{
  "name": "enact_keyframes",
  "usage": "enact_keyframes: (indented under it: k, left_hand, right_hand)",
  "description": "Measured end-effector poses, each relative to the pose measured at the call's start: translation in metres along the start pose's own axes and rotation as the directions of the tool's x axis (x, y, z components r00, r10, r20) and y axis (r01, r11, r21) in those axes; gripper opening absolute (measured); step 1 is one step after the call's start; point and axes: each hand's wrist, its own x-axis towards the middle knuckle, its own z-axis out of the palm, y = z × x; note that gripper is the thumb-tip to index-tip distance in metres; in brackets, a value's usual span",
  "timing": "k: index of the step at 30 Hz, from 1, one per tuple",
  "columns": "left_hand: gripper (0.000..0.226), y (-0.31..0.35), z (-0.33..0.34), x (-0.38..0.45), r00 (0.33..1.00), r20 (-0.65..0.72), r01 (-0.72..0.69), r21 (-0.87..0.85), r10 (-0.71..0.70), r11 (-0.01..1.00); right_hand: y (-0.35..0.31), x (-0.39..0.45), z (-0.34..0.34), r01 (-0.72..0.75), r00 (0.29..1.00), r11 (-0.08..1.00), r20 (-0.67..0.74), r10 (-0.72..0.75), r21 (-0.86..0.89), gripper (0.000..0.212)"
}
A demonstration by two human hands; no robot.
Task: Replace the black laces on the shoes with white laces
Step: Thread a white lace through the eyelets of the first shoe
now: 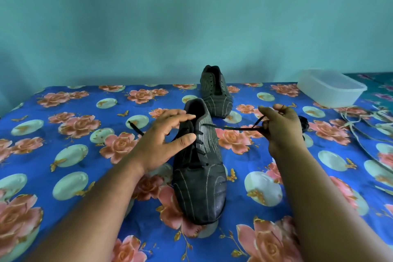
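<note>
Two dark shoes stand on a counter covered with a blue floral cloth. Left of centre, the left hand hovers over the near shoe, fingers spread and nearly straight, thumb extended toward the eyelets; it holds nothing. One loose end of the black lace lies on the cloth to the left of that hand. The near shoe remains partly laced in black, toe pointing toward the viewer. The far shoe sits behind it, unlaced. To the right, the right hand has its fingers curled round the other stretch of the black lace, drawn taut from an upper eyelet. Beyond that hand, a small black bundle lies partly hidden. White laces lie loose at the far right, just beside a translucent plastic container.
</note>
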Motion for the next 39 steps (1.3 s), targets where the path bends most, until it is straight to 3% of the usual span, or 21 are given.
enact_keyframes:
  k: [4,6,8,10,12,14,16,21,26,29,33,35,39]
  left_hand:
    - [0.058,-0.002,0.000,0.001,1.000,-0.021,-0.004,0.043,0.005,0.999]
    - [0.063,-0.005,-0.002,0.001,1.000,-0.007,0.002,0.058,-0.002,0.998]
    - [0.070,-0.007,-0.005,0.001,0.999,0.039,0.009,0.058,-0.011,0.998]
    - [0.076,-0.007,-0.006,0.001,0.998,0.067,0.015,0.065,-0.020,0.998]
    - [0.078,-0.007,-0.005,0.002,0.998,0.056,0.025,0.064,-0.028,0.998]
    - [0.079,-0.007,-0.004,0.002,0.998,0.035,0.042,0.054,-0.044,0.998]
    - [0.081,-0.007,-0.003,0.002,0.998,0.008,0.058,0.031,-0.058,0.998]
    - [0.085,-0.005,-0.001,0.003,0.995,-0.058,0.077,-0.003,-0.077,0.997]
    - [0.081,-0.009,0.004,0.004,0.991,-0.108,0.078,-0.012,-0.079,0.997]
    - [0.084,-0.008,0.005,0.005,0.990,-0.111,0.085,-0.005,-0.085,0.996]
    - [0.086,-0.008,0.006,0.006,0.992,-0.091,0.087,0.016,-0.085,0.996]
    - [0.084,-0.009,0.006,0.005,0.994,-0.074,0.080,0.025,-0.078,0.996]
    - [0.082,-0.011,0.006,0.005,0.995,-0.055,0.086,0.008,-0.086,0.996]
  right_hand:
    - [0.006,0.003,0.002,0.085,0.995,0.939,-0.020,-0.098,-0.333,0.048]
    - [0.012,-0.004,0.008,0.138,0.987,0.731,0.034,-0.156,-0.668,0.058]
    - [0.016,-0.018,0.016,0.231,0.966,0.514,0.132,-0.222,-0.826,0.055]
    - [0.012,-0.035,0.025,0.360,0.930,0.514,0.258,-0.260,-0.779,0.038]
    - [0.010,-0.048,0.032,0.478,0.865,0.682,0.434,-0.253,-0.554,0.023]
    - [0.011,-0.057,0.037,0.558,0.763,0.714,0.599,-0.243,-0.423,0.031]
    - [0.015,-0.057,0.039,0.601,0.711,0.680,0.670,-0.216,-0.419,0.048]
    - [0.023,-0.054,0.039,0.607,0.689,0.682,0.698,-0.194,-0.409,0.059]
    - [0.029,-0.052,0.044,0.635,0.677,0.691,0.680,-0.282,-0.346,0.031]
    - [0.031,-0.053,0.047,0.729,0.632,0.597,0.665,-0.397,-0.337,0.024]
    - [0.032,-0.053,0.050,0.871,0.488,0.378,0.639,-0.595,-0.313,0.018]
    - [0.032,-0.054,0.051,0.896,0.444,0.318,0.629,-0.638,-0.309,0.017]
    - [0.031,-0.056,0.053,0.883,0.469,0.330,0.643,-0.605,-0.334,0.009]
